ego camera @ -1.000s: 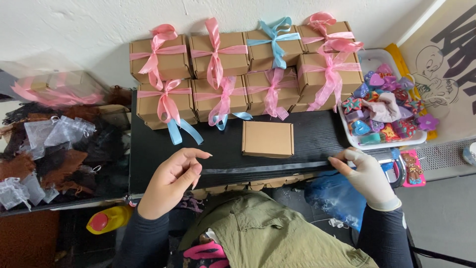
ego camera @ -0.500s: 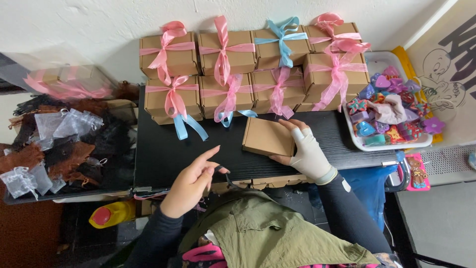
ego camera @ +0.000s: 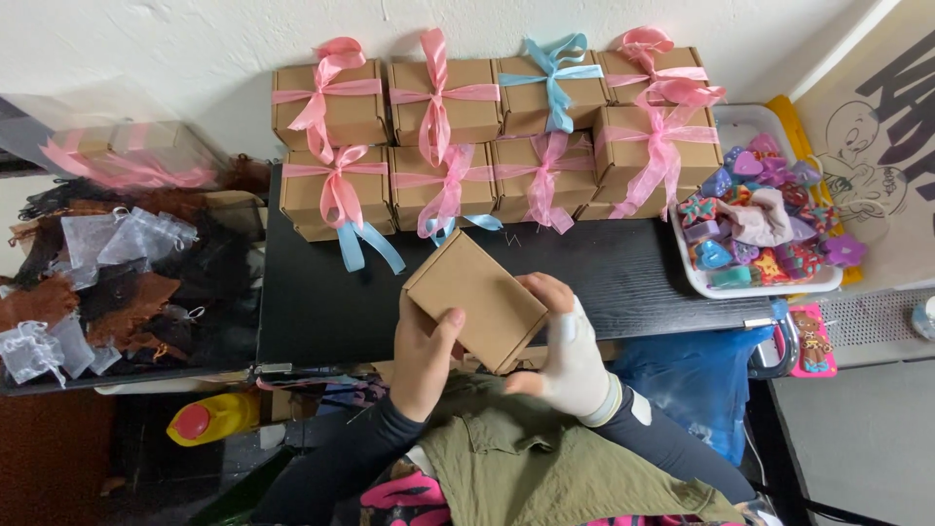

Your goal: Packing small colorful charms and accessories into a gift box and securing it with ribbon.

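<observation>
1. Pouches (ego camera: pixel 93 282) of thin fabric — white, brown and black — lie in a heap at the far left, and below them I see a yellow bottle (ego camera: pixel 209 419) with a red cap.
2. Left hand (ego camera: pixel 424 356) is bare; its fingers are curled around the left edge of the plain cardboard box (ego camera: pixel 474 300), with the thumb pressed on the top face.
3. That box has no ribbon, it is closed and tilted, and I hold it just above the near edge of the black table (ego camera: pixel 321 312), in front of my chest.
4. Right hand (ego camera: pixel 570 356) wears a white wrap or glove; its fingers are bent against the right side and the lower corner of the same box, so both hands grip it.
5. Behind, along the wall, stand two rows of ribboned boxes (ego camera: pixel 438 127) — most with pink bows, one with a blue bow.
6. At the right a white tray (ego camera: pixel 750 282) holds small colourful items.
</observation>
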